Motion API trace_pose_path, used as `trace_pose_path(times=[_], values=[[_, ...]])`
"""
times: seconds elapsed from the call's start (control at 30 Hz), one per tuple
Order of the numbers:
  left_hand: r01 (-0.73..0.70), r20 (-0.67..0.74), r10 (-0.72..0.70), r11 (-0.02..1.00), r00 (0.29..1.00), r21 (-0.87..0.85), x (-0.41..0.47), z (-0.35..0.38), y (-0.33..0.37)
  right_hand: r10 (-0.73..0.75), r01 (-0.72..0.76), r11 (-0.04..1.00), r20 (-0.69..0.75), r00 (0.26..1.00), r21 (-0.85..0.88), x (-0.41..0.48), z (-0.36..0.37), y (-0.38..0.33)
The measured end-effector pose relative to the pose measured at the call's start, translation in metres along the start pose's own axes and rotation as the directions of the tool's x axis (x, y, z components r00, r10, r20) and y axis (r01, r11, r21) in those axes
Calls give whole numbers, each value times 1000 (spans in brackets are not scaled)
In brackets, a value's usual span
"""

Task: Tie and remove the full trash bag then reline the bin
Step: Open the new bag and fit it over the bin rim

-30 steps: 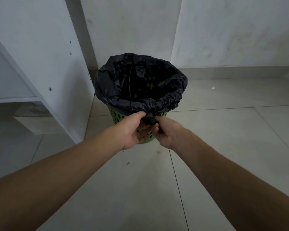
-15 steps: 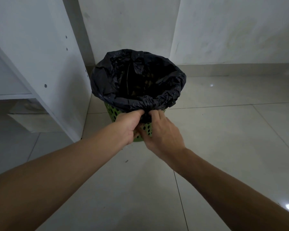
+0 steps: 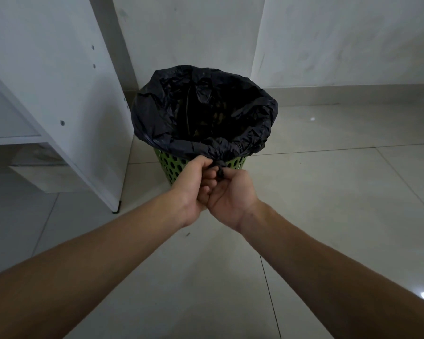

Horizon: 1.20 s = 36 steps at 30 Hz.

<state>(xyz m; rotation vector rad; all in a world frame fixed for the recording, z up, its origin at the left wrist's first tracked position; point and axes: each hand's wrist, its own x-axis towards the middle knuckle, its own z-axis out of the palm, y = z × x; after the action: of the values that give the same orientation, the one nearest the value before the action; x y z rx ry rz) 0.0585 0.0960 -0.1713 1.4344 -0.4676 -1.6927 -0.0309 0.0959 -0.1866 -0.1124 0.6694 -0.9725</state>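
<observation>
The white shelf unit (image 3: 59,94) stands just beside the green perforated bin (image 3: 179,165) on the person's left, leaving only a narrow gap. The wall (image 3: 328,45) closes in near behind. The tiled floor (image 3: 328,192) lies open to the right and in front. The left hand (image 3: 194,187) and right hand (image 3: 233,196) crowd the near rim, gripping the black trash bag (image 3: 157,118); its mouth gapes wide.

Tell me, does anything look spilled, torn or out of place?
Nothing stands out. The green bin stands upright, the black bag folded over its rim; the left hand and right hand grip its bunched knot at the near edge. One small dark speck lies on the floor.
</observation>
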Motion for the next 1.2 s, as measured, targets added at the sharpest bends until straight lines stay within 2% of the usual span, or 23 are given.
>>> trace_pose_path(times=[0.13, 0.2, 0.23, 0.27, 0.3, 0.33, 0.37, 0.4, 0.43, 0.57, 0.7, 0.73, 0.77, 0.8, 0.83, 0.87, 0.9, 0.93, 0.97, 1.0, 1.07, 1.13, 1.2], values=[[-18, 29, 15, 996, 999, 85, -2, -2, 5, 92, -90, 994, 31, 995, -67, -2, -4, -9], [-29, -7, 30, 988, 1000, 149, 0, -3, 4, 121, -123, 955, -24, 992, -269, -4, -4, -16], [-35, -43, 43, 985, 998, 167, 2, -3, 3, 78, -112, 879, -93, 993, -463, -6, -3, -18], [-49, -96, 66, 984, 993, 172, 3, -3, 2, -35, -85, 720, -158, 987, -689, -8, -3, -18], [-69, -149, 96, 982, 984, 174, 6, -3, 2, -217, -42, 494, -170, 961, -868, -10, -5, -17], [-86, -191, 120, 980, 974, 178, 7, -3, 2, -439, 31, 239, -80, 895, -970, -11, -9, -14], [-97, -220, 137, 978, 966, 183, 8, -3, 3, -603, 120, -24, 110, 790, -993, -13, -13, -12], [-95, -238, 139, 978, 961, 187, 9, -3, 4, -648, 195, -245, 310, 696, -950, -17, -16, -9], [-86, -249, 133, 978, 959, 190, 9, -3, 5, -619, 236, -381, 436, 653, -894, -20, -19, -7], [-75, -292, 128, 979, 948, 188, 6, -3, 6, -509, 180, -599, 545, 666, -780, -16, -24, -6], [-78, -301, 127, 983, 945, 168, 1, -3, 6, -487, 138, -729, 650, 583, -670, -6, -21, -15], [-75, -295, 122, 984, 948, 164, -1, -3, 7, -494, 151, -717, 648, 579, -681, -4, -22, -14], [-74, -274, 117, 984, 955, 164, -2, -4, 6, -533, 189, -647, 615, 582, -739, -4, -21, -10], [-72, -243, 110, 984, 964, 163, -4, -5, 6, -604, 235, -501, 531, 595, -833, -4, -19, -5], [-77, -207, 110, 983, 972, 165, -5, -6, 5, -672, 276, -255, 375, 638, -927, -3, -13, -2], [-85, -184, 117, 981, 976, 174, -6, -6, 4, -677, 300, 88, 164, 717, -950, -3, -7, 0], [-99, -175, 132, 977, 976, 190, -5, -8, 4, -557, 273, 466, -40, 830, -842, -2, 0, -1], [-111, -176, 147, 974, 973, 197, -5, -8, 5, -346, 186, 754, -140, 928, -630, -2, 8, -1], [-121, -172, 155, 973, 973, 195, -5, -8, 5, -158, 82, 899, -144, 977, -430, -2, 13, -3], [-129, -168, 160, 975, 973, 183, -5, -8, 6, -43, 8, 953, -109, 993, -303, -2, 14, -4], [-143, -157, 169, 976, 973, 165, -6, -8, 7, 37, -49, 973, -56, 998, -226, 0, 15, -3], [-145, -140, 172, 973, 975, 182, -6, -11, 8, 64, -76, 971, -62, 996, -227, 2, 15, -4], [-150, -145, 184, 965, 972, 215, -4, -15, 10, 86, -113, 937, -95, 992, -329, 1, 15, -7]])
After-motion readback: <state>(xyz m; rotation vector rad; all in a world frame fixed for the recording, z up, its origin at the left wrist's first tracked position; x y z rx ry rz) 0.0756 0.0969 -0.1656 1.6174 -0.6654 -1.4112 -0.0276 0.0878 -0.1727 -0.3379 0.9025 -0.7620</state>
